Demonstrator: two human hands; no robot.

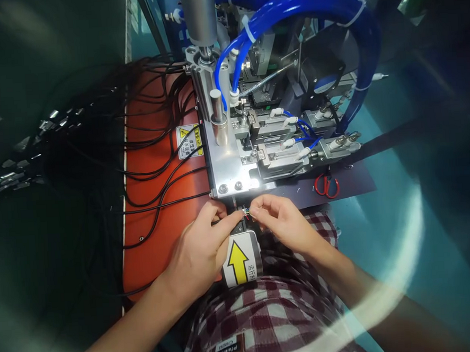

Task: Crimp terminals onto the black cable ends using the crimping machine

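Note:
My right hand (279, 218) is closed in a pinch on a small bundle of thin coloured wires (245, 211). The wire ends fan out from my right fingertips toward the left hand. My left hand (199, 239) has its fingers bent around the front edge of the machine, one fingertip close against the wires. What lies within the left fingers is hidden. Just beyond both hands is the machine's shiny metal plate (230, 168). Below them sits a white label with a yellow arrow (239, 263) on a rounded part.
Black cables (166, 193) run across the orange surface (154, 223) on the left. Red-handled scissors (327, 186) lie right of the machine. Blue air hoses (308, 7) arch above the metal clamps (279, 160). Loose shiny pieces (10, 176) are scattered far left.

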